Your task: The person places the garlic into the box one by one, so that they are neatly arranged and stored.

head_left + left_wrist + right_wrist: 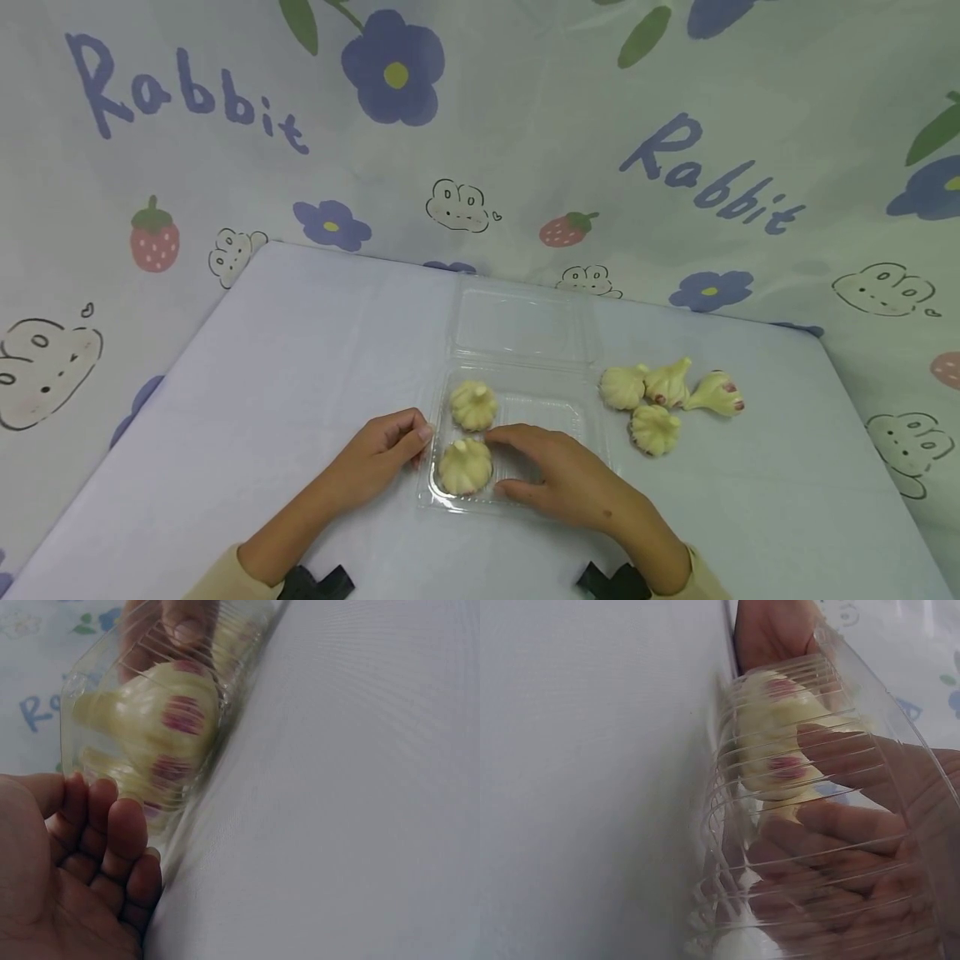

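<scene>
Left hand (378, 457) pinched the left edge of a clear plastic box (551, 408); right hand (562, 475), half-spread, empty, curved beside two squat cream garlic bulbs (465, 468), stems and axes upright.

Soft, even light fills the head view, with small glints on the clear box (540, 408). Both wrist views look dimmer and softer, the backdrop (34, 664) blurred.

Clear container (543, 408): one, lower centre of the head view, with one lid (521, 325). Garlic bulbs (474, 406): six; two in the container, four right of centre. Hands: two, left hand (386, 454) and right hand (562, 475), lower centre. Printed strawberries (155, 237): three, left, centre, right edge.
</scene>
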A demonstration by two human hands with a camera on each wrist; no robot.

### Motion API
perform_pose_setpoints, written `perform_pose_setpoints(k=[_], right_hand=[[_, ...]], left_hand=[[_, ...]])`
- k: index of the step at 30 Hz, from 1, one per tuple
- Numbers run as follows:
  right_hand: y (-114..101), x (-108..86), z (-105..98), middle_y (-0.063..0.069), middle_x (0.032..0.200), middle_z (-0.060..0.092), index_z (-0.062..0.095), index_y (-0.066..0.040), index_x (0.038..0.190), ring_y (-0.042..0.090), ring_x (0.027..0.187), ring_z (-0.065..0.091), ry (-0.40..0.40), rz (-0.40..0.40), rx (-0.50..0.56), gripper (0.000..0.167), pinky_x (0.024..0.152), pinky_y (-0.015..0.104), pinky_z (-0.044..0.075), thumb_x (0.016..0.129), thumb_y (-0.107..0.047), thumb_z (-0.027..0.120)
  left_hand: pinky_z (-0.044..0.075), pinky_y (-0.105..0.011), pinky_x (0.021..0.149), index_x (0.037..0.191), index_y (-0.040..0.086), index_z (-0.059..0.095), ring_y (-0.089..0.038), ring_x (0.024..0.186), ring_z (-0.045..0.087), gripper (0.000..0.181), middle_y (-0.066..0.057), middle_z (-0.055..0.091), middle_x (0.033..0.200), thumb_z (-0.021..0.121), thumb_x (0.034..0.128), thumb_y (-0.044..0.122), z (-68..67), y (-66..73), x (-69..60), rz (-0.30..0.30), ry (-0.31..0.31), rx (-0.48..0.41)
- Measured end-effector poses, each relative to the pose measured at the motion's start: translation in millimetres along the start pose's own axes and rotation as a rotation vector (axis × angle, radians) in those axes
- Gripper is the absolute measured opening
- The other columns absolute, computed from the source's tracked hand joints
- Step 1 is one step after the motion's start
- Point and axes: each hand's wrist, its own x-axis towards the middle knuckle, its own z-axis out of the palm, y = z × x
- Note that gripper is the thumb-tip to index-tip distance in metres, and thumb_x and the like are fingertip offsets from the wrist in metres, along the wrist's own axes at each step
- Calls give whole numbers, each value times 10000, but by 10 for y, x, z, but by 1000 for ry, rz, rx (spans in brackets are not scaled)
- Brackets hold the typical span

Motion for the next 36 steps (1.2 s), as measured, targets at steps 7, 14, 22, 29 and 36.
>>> perform_pose_setpoints(k=[7,14,22,29,36], right_hand=[[-6,-4,-4,-104,1447,594,594,-166,1453,120,1375,526,0,-8,-12,543,1138,409,423,960,-278,793],[-23,-11,-25,-102,1447,593,585,-171,1459,114,1379,521,-7,9,-20,553,1138,404,422,959,-281,794],[-8,-15,-31,-88,1434,608,594,-160,1446,114,1366,533,-2,-16,-22,547,1127,405,434,954,-282,798],[-11,-21,-56,-78,1430,617,605,-142,1437,130,1354,549,12,-15,-20,523,1122,415,441,973,-311,777],[-18,-40,-87,-73,1412,631,613,-131,1428,129,1333,567,39,-26,-29,517,1108,414,455,986,-360,755]], left_hand=[[493,-293,674,886,113,605,-197,724,573,260,-46,610,788,529,1115,211,-1,-13,1,10,-6,-2],[491,-293,673,883,125,603,-206,721,572,265,-51,610,784,525,1118,219,-3,-19,0,11,-5,-4],[492,-296,669,886,121,599,-217,722,569,266,-49,607,789,518,1121,217,-5,-22,-3,17,-10,-10],[501,-295,670,885,126,602,-212,726,581,258,-28,610,788,524,1117,207,-6,-21,0,20,-6,-19],[507,-295,674,893,119,602,-200,729,586,255,-38,616,793,522,1118,207,-2,-28,2,17,-11,-23]])
